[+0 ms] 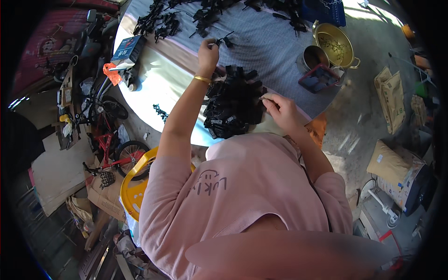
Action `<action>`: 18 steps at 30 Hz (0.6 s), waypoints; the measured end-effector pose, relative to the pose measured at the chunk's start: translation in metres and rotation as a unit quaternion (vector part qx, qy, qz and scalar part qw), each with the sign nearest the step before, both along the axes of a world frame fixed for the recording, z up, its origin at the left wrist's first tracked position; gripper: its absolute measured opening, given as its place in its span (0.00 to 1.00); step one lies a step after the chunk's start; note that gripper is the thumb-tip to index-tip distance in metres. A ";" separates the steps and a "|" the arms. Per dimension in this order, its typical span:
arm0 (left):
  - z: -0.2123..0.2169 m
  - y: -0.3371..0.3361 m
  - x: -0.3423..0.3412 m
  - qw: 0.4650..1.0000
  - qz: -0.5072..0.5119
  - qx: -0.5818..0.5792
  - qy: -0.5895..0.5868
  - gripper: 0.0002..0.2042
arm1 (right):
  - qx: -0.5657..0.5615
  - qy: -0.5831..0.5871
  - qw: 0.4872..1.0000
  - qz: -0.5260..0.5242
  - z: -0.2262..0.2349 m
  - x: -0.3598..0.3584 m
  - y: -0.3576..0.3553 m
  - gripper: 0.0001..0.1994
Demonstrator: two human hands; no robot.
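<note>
Pink cloth of the person's shirt (252, 186) fills the lower middle, nearest the lens, and a blurred pink shape below it hides the lap. Both bare forearms rise from it toward a round table (163, 88) partly covered by a grey checked cloth (270, 37). Left hand (208, 52), a gold bangle (202, 79) on its wrist, reaches far out, fingers pinched together on a small black plastic part (223, 41) at the fingertips. Right hand (280, 108) sits at the right edge of a heap of black plastic parts (233, 105) near the table's front; its fingers curl together against the heap, though whether they grip a piece is too small to tell. More black pieces (205, 16) lie scattered at the far rim, cut off by the frame. A brass colander (335, 44) and a steel pot (313, 57) stand at the right
</note>
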State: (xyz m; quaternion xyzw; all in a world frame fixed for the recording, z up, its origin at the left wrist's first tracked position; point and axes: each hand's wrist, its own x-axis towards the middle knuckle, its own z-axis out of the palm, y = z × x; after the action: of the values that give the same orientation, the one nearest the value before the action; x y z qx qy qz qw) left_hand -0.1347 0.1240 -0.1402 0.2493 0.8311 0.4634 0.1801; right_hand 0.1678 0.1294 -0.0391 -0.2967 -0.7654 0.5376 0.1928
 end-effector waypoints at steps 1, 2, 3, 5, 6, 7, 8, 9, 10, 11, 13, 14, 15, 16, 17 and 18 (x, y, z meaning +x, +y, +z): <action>0.014 -0.005 0.008 1.000 -0.001 -0.002 0.002 0.13 | 0.007 0.015 1.000 -0.012 -0.001 0.000 0.004 0.07; 0.028 -0.013 0.017 0.990 -0.030 0.065 -0.119 0.12 | 0.014 0.029 0.999 -0.022 -0.001 -0.002 0.007 0.08; 0.043 -0.023 0.026 0.962 -0.054 0.130 -0.236 0.12 | 0.012 0.032 0.999 -0.019 0.002 -0.006 0.008 0.08; 0.062 -0.042 0.033 0.965 -0.083 0.110 -0.223 0.12 | 0.021 0.050 0.998 -0.019 0.009 -0.015 0.012 0.07; 0.071 -0.053 0.032 0.961 -0.164 0.047 -0.216 0.11 | 0.023 0.047 0.999 -0.011 0.012 -0.020 0.015 0.08; 0.076 -0.061 0.030 0.947 -0.244 -0.016 -0.208 0.11 | 0.022 0.047 0.999 -0.005 0.013 -0.022 0.016 0.08; 0.070 -0.066 0.027 0.929 -0.301 -0.048 -0.211 0.11 | 0.025 0.045 0.999 -0.005 0.013 -0.023 0.018 0.08; 0.073 -0.068 0.026 0.931 -0.296 -0.047 -0.211 0.11 | 0.030 0.043 0.999 -0.005 0.013 -0.025 0.019 0.08; 0.077 -0.069 0.025 0.921 -0.335 -0.093 -0.178 0.11 | 0.031 0.055 0.998 -0.009 0.012 -0.025 0.020 0.08; 0.078 -0.068 0.025 0.905 -0.374 -0.140 -0.145 0.12 | 0.031 0.054 0.998 -0.006 0.010 -0.024 0.021 0.08; 0.058 -0.056 0.013 0.928 -0.346 -0.112 -0.075 0.11 | 0.023 0.036 0.999 -0.020 0.008 -0.021 0.021 0.08; 0.054 -0.044 0.011 0.938 -0.326 -0.090 0.076 0.13 | 0.029 0.035 0.999 -0.018 0.005 -0.019 0.022 0.08; 0.048 -0.031 0.011 0.925 -0.299 -0.067 0.224 0.16 | 0.027 0.032 0.999 -0.017 0.004 -0.017 0.020 0.08; 0.041 -0.021 0.011 0.926 -0.296 -0.069 0.223 0.16 | 0.025 0.028 0.999 -0.018 0.005 -0.016 0.018 0.08; 0.032 -0.010 0.013 0.893 -0.299 -0.099 0.323 0.18 | 0.023 0.025 0.999 -0.020 0.005 -0.015 0.016 0.09; 0.022 0.002 0.014 0.848 -0.302 -0.125 0.418 0.21 | 0.022 0.022 0.999 -0.021 0.005 -0.013 0.015 0.09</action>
State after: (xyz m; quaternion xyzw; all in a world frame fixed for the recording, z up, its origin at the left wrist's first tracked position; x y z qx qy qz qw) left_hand -0.1211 0.1263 -0.1185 0.6333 0.7625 0.1305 -0.0239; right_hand 0.1547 0.1439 -0.0342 -0.2965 -0.7660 0.5232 0.2272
